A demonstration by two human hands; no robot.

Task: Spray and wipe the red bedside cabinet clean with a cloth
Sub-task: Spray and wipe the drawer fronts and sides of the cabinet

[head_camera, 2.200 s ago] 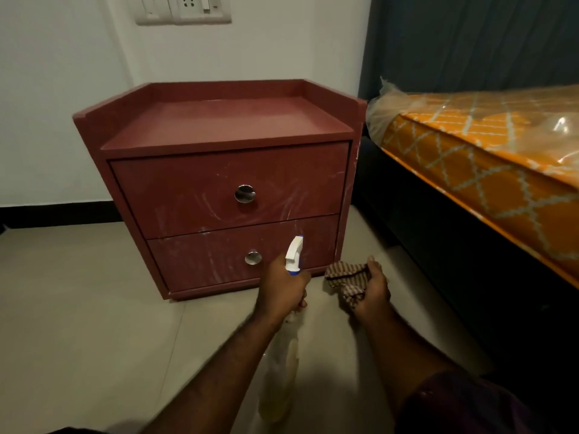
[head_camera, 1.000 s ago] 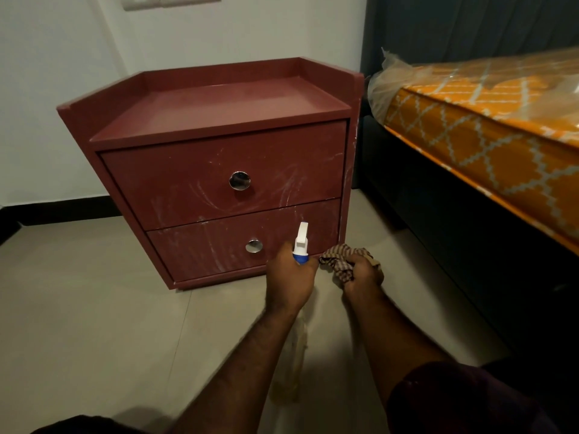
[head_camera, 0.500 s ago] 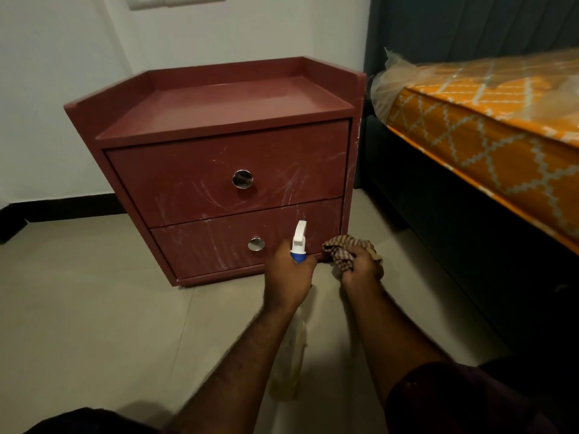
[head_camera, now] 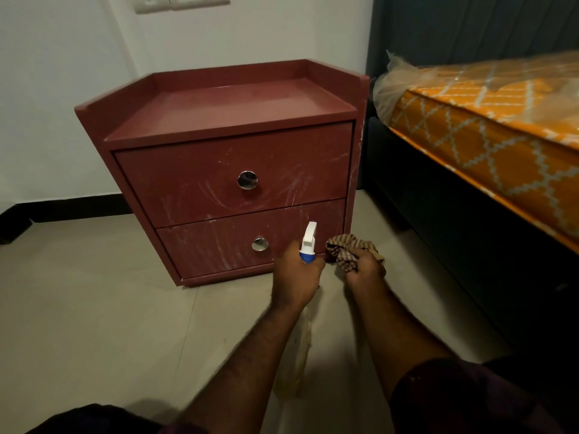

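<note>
A: Right, head view. First entry?

B: One red bedside cabinet, centre of frame, standing on the tiled floor. It has two drawers with a round metal knob each, and pale smears across both fronts.

A: Hands?

B: Lower centre, the left hand, fingers wrapped round the neck of a spray bottle. The white nozzle points at the lower drawer. Just beside it, the right hand, fist bunched round a striped cloth.

A: Adjacent items?

B: One mattress in clear plastic, right of frame, near the cabinet's right side.

A: Stage?

B: Judged early: the smears show and no wet patch is visible.

A: Hazards?

B: The nozzle sits low and close to the drawer, so a heavy spray could run down and leave the floor slippery. Aimed too far right, the mist could land on the mattress wrap. A cloth kept this tightly bunched may only drag the smears about. The top surface, higher in frame, could be missed.
</note>
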